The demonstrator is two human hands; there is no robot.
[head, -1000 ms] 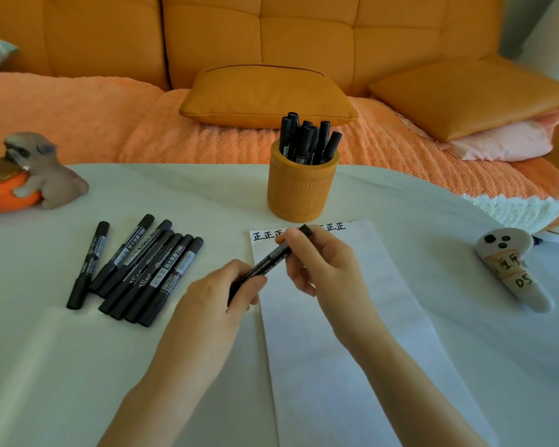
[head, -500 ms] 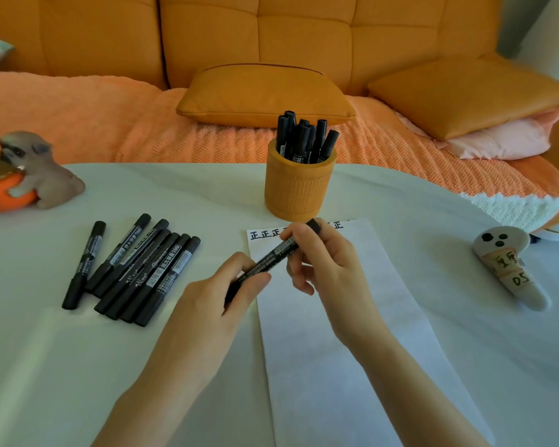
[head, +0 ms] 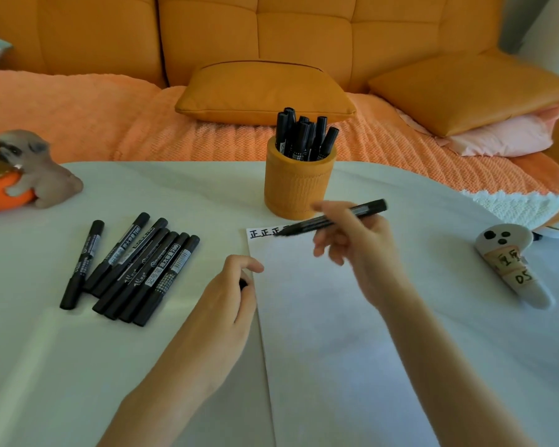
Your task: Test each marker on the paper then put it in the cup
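My right hand (head: 359, 250) grips a black marker (head: 333, 218), uncapped, its tip pointing left over the top of the white paper (head: 329, 333) where a row of written characters shows. My left hand (head: 226, 301) rests at the paper's left edge, its fingers curled round the marker's black cap (head: 243, 283). The orange cup (head: 299, 182) stands just behind the paper with several black markers upright in it. Several more black markers (head: 133, 269) lie side by side on the table to the left.
A grey dog figurine (head: 36, 169) with an orange bowl (head: 0, 196) sits at the table's far left. A white ghost-shaped toy (head: 510, 262) lies at the right. An orange sofa with cushions (head: 265, 91) runs behind the white table (head: 78, 366).
The marker has been pulled apart: my left hand kept the cap and dropped to the paper's edge, while my right hand turned the marker body and swung it towards the paper's top.
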